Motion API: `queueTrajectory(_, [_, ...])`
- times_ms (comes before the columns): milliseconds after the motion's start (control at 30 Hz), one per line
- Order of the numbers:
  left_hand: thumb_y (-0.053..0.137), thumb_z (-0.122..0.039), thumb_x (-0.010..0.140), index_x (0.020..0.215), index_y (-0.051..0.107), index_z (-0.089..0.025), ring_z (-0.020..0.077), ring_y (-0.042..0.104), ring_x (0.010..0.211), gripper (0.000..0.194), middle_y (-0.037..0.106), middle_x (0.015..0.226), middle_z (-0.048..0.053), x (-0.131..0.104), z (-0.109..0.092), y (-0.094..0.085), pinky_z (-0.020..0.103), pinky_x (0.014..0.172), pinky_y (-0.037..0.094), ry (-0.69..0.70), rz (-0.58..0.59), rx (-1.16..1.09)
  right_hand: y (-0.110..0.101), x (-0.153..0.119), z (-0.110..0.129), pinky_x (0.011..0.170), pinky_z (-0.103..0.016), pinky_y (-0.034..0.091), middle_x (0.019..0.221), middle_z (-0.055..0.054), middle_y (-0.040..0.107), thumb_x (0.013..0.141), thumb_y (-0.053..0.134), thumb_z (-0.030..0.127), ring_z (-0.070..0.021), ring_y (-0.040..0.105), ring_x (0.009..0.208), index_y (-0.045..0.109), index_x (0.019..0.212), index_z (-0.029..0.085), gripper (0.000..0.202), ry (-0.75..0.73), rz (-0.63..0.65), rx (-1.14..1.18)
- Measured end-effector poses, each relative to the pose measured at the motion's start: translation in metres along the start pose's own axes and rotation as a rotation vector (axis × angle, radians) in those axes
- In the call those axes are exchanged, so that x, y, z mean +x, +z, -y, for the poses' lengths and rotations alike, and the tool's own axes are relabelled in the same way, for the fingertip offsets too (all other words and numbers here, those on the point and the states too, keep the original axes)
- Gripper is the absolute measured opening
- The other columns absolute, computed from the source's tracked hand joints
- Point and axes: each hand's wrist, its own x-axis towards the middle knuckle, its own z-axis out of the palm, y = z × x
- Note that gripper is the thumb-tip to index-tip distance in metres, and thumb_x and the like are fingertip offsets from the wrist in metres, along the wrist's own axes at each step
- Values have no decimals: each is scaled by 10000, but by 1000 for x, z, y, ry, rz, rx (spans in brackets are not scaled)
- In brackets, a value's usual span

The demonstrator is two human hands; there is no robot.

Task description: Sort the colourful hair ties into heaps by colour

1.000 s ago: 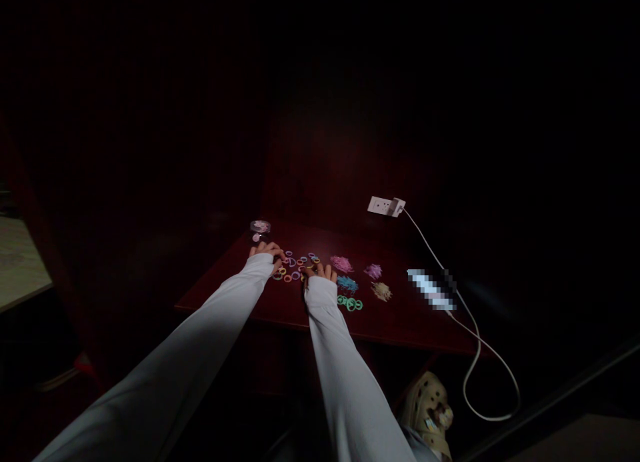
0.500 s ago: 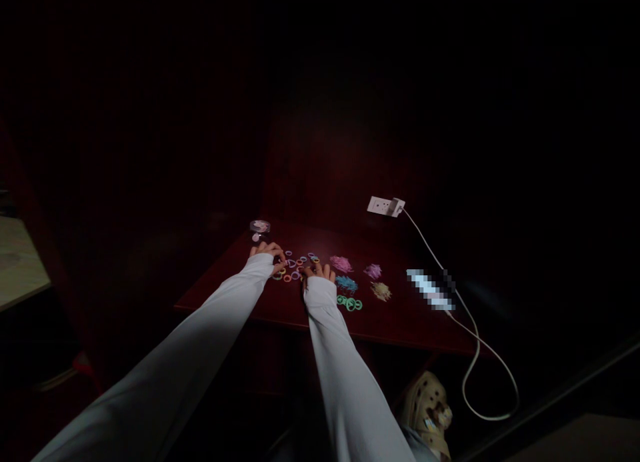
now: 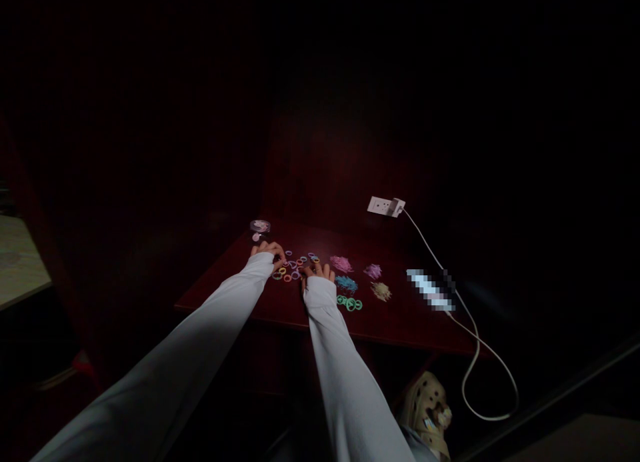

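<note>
Small coloured hair ties (image 3: 295, 275) lie scattered on the dark red table between my hands. My left hand (image 3: 269, 250) is at their left side, thumb and forefinger curled together by a pinkish ring; what is between the fingertips is too small to tell. My right hand (image 3: 319, 273) rests low at their right side, its fingers a little apart and pointing away from me; nothing shows in it. Just right of it are a blue pile of thin bands (image 3: 347, 284) and a group of green rings (image 3: 350, 303).
A pink pile (image 3: 341, 264), a purple pile (image 3: 373, 271) and a cream pile (image 3: 381, 291) lie further right. A round clear container (image 3: 260, 227) stands at back left. A blurred-out phone (image 3: 431, 290) is wired by a white cable (image 3: 473, 325) to a wall socket (image 3: 383, 206).
My left hand's fingers have shifted slightly toward the hair ties and drawn closer together. My right hand has barely moved; the piles lie as before.
</note>
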Motion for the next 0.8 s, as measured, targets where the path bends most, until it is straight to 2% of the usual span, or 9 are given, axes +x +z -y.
queueTrajectory(300, [626,-269,894,857,707,-237,234,545,1054,94,714,1144,8,1,-3,-5,371,862,330,0,-34,-35,6,1,-1,989,-389,335,1432,-77,545,969,464,291,-265,436,1243,658,1294,309,379,18,-12,-8])
queueTrajectory(567, [596,-317,906,871,725,-248,239,554,1049,151,716,1131,6,8,7,6,373,846,338,-7,-70,-53,7,0,-1,990,-384,334,1394,-79,562,950,483,261,-265,432,1240,671,1273,299,375,-4,-27,18])
queueTrajectory(800, [660,-270,822,871,729,-239,250,555,1034,90,722,1106,19,4,2,2,386,840,333,-22,-72,12,6,0,-1,972,-383,345,1382,-85,565,943,486,256,-266,435,1214,661,1272,280,373,-9,-29,25])
